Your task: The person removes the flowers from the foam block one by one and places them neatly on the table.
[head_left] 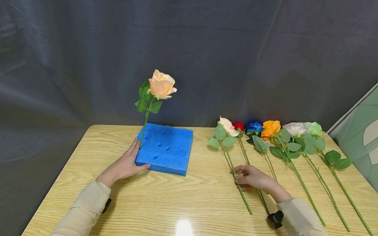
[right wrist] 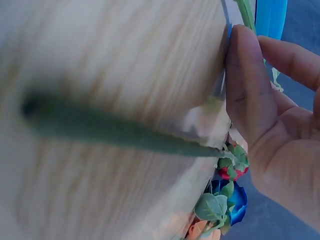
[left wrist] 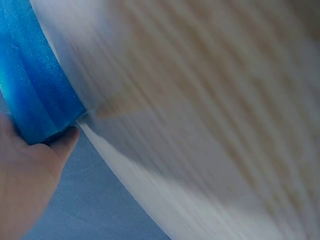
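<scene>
My left hand (head_left: 124, 166) grips the near left corner of a blue foam block (head_left: 174, 149), thumb at the front and fingers along the left side. In the left wrist view the thumb (left wrist: 65, 145) lies against the block's end. An upright peach rose (head_left: 162, 84) stands in the block near its left edge; several small holes dot the top. Over on the right, my right hand (head_left: 251, 177) pinches the stem of a cream rose (head_left: 227, 126). The right wrist view shows that green stem (right wrist: 246, 12) by the thumb and index finger.
Right of the cream rose lie a red rose (head_left: 238, 126), a blue rose (head_left: 254, 126), an orange rose (head_left: 270, 129), a pale pink rose (head_left: 295, 128) and a light green rose (head_left: 315, 129), stems toward me. A dark curtain (head_left: 193, 53) hangs behind the wooden table (head_left: 157, 206).
</scene>
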A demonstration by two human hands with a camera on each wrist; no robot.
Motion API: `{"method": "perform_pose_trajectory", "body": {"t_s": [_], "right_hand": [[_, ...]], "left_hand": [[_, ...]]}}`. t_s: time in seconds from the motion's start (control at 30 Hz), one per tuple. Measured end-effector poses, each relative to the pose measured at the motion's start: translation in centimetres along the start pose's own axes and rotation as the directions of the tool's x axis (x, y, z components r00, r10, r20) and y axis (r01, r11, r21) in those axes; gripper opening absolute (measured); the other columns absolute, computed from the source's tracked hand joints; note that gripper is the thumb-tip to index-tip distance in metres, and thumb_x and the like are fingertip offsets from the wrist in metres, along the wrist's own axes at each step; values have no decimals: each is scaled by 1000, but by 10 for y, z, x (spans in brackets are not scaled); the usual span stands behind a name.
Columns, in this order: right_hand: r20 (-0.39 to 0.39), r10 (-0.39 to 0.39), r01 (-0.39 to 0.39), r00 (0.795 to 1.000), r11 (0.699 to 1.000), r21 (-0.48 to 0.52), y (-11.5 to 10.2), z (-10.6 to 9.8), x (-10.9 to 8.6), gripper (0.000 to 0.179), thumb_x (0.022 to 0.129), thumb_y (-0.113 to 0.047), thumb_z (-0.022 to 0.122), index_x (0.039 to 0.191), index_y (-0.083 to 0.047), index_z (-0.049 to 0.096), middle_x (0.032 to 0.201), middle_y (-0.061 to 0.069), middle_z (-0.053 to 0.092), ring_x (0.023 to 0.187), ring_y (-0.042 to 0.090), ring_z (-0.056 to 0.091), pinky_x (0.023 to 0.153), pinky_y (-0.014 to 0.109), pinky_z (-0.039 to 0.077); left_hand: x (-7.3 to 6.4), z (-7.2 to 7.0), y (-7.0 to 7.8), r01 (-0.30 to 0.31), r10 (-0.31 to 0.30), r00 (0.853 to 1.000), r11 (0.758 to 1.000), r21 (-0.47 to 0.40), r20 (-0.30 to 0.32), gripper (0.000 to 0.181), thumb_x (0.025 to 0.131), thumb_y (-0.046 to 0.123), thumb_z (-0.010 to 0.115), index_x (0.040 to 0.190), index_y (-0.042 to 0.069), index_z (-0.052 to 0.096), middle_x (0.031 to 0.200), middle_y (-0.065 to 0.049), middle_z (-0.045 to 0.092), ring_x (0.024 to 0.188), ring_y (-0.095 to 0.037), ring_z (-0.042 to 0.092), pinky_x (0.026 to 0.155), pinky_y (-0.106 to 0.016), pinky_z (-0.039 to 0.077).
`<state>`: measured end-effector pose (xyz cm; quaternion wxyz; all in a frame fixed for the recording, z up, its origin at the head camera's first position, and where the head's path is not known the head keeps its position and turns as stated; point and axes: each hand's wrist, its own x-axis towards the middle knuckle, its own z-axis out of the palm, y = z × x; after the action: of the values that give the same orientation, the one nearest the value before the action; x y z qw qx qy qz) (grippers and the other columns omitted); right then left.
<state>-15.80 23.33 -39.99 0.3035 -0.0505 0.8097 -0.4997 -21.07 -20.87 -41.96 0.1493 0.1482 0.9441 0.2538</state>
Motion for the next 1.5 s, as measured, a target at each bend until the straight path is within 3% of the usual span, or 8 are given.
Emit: {"method": "perform_pose_trajectory", "body": {"t_s": [0.27,0.6,0.93,1.1,1.2,1.3,1.5], "right_hand": [[-56,40,-41,998,999,-12,-1,2,4,45,94,-3,49,133,17,37,81,3,51,66,11,50,59,24,49],[-111,19,-36,994,987,-153,-6,2,7,39,89,-6,55,123,14,50,77,3,53,69,12,50,63,27,48],[-85,12,-22,996,993,-120,-4,-1,10,31,89,-3,57,115,13,54,73,2,56,64,11,52,61,26,49],[-121,-2,-9,993,996,-88,-13,-6,10,32,90,-3,54,117,14,51,75,1,55,61,10,47,56,24,44],[-152,-15,5,988,998,-65,-22,-9,13,36,92,-3,52,122,15,48,80,5,59,65,10,53,60,26,50],[-178,-25,15,984,998,-56,-34,-8,18,38,93,-5,51,126,14,47,88,8,61,74,13,61,72,33,57],[-189,-88,75,978,994,-74,-60,3,33,39,95,-8,53,129,11,48,93,8,60,82,17,63,81,38,57]], "left_hand": [[1,2,2,11,-11,1000,1000,3,-10,106,88,54,60,152,-1,-4,161,-16,-13,144,-48,11,114,-61,23],[0,3,0,16,-16,1000,1000,13,-15,104,89,52,59,152,-2,-3,161,-19,-11,146,-45,10,115,-59,23],[-1,5,3,-10,10,999,1000,-11,-42,107,88,61,55,151,-6,0,160,-23,-7,144,-48,11,114,-61,22],[-1,5,4,2,-2,999,1000,-8,-35,105,89,58,55,151,-5,-2,160,-21,-10,145,-47,10,115,-60,22],[-1,6,5,14,-14,999,1000,1,-29,102,91,55,54,151,-4,-3,160,-21,-11,145,-46,10,116,-59,22],[-2,6,6,22,-22,999,1000,10,-27,100,92,54,54,151,-4,-3,160,-21,-11,145,-46,10,115,-59,22],[-5,7,9,25,-25,999,1000,11,-32,99,93,52,53,151,-4,-3,160,-20,-12,145,-46,11,115,-59,23]]}}
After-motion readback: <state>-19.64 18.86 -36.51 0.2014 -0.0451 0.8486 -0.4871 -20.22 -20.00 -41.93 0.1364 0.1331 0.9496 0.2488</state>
